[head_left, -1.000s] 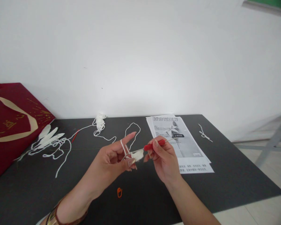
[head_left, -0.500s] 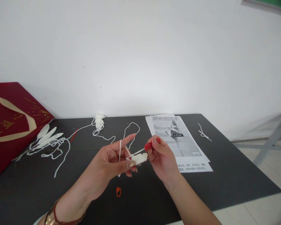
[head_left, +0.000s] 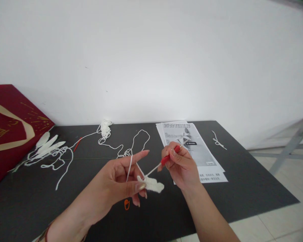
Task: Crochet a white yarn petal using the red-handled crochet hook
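Observation:
Between thumb and fingers, my left hand point(head_left: 126, 178) pinches a small white crocheted piece point(head_left: 154, 185). White yarn loops over its raised index finger and trails back to a tangled yarn bundle point(head_left: 105, 129) by the wall. My right hand point(head_left: 180, 164) is closed around the red handle of a crochet hook point(head_left: 170, 157). The hook's metal shaft slants down to the left, its tip at the upper edge of the white piece, where the stitches are too small to make out. An orange stitch marker point(head_left: 126, 204) lies on the table below my left hand.
Printed sheets point(head_left: 204, 151) lie behind my right hand on the black table point(head_left: 244, 188). White crocheted petals point(head_left: 46, 146) with loose yarn tails and a red stick point(head_left: 77, 144) are at left, beside a dark red bag point(head_left: 12, 114). A knotted yarn scrap point(head_left: 218, 143) lies far right.
My right hand has moved slightly right and down, tilting the hook more steeply. The crocheted piece has dropped a little and tipped downward. My left hand still pinches it.

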Tool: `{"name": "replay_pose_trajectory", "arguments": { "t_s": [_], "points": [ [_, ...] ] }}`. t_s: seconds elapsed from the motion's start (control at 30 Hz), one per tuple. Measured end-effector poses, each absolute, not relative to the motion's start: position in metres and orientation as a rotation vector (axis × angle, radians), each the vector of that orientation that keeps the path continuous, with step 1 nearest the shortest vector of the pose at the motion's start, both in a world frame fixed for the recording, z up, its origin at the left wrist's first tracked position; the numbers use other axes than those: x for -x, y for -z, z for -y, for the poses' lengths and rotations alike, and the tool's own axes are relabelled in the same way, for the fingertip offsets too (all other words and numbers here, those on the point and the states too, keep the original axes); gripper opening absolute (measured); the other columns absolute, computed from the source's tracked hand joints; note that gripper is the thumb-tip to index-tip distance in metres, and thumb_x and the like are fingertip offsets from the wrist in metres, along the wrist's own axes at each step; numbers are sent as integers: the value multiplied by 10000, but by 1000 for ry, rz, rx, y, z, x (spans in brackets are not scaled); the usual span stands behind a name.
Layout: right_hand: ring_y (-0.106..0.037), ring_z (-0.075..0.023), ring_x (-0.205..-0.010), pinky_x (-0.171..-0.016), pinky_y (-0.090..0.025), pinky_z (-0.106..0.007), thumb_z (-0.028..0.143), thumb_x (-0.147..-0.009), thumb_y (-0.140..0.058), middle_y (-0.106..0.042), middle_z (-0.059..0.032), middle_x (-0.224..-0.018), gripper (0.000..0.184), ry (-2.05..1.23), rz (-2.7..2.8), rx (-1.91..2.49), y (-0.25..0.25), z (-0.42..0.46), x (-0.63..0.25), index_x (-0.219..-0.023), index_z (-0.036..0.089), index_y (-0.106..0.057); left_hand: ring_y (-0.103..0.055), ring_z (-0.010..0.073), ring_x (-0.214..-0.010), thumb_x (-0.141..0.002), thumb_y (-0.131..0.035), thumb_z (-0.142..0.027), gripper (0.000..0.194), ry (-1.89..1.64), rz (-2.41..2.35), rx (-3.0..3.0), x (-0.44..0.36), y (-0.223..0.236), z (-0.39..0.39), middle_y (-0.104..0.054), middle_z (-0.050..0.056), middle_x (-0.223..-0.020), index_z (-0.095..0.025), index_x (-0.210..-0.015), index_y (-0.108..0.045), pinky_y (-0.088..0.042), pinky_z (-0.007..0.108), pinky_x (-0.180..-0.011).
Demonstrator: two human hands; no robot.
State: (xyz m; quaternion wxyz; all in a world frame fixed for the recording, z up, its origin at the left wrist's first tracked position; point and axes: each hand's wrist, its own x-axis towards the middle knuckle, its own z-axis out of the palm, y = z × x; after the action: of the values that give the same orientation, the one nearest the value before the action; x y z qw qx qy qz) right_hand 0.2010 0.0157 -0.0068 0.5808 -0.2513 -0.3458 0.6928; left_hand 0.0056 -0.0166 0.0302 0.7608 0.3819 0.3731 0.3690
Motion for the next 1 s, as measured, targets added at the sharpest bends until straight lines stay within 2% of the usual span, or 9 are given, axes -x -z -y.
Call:
{"name": "replay_pose_trajectory", "arguments": {
  "t_s": [0.23, 0.67, 1.0],
  "points": [
    [-576, -106, -439, -454, -549, -227, 341, -743, -787, -615, 29, -563, 231, -1611, 830, 605, 4, -16, -204, -658, 178, -648, -635, 140, -537, -685, -823, -190, 692, -772, -825, -834, -5, -31, 16, -669, 4, -661, -199, -1332, -577, -567, 248, -485],
    [-521, -115, -474, -509, -485, -264, 348, -771, -764, -615, 10, -599, 192, -1424, 1045, 640, 0, -11, -211, -672, 199, -694, -603, 120, -496, -710, -804, -210, 815, -701, -913, -902, -3, -28, 14, -678, 7, -655, -163, -1436, -437, -551, 247, -499],
    [-528, -144, -513, -543, -484, -308, 348, -791, -745, -596, 1, -590, 161, -1295, 1188, 653, -4, -5, -216, -705, 213, -723, -601, 131, -542, -716, -786, -196, 820, -687, -952, -946, -4, -27, 12, -661, -4, -671, -145, -1442, -407, -561, 268, -514]
  ]
}}
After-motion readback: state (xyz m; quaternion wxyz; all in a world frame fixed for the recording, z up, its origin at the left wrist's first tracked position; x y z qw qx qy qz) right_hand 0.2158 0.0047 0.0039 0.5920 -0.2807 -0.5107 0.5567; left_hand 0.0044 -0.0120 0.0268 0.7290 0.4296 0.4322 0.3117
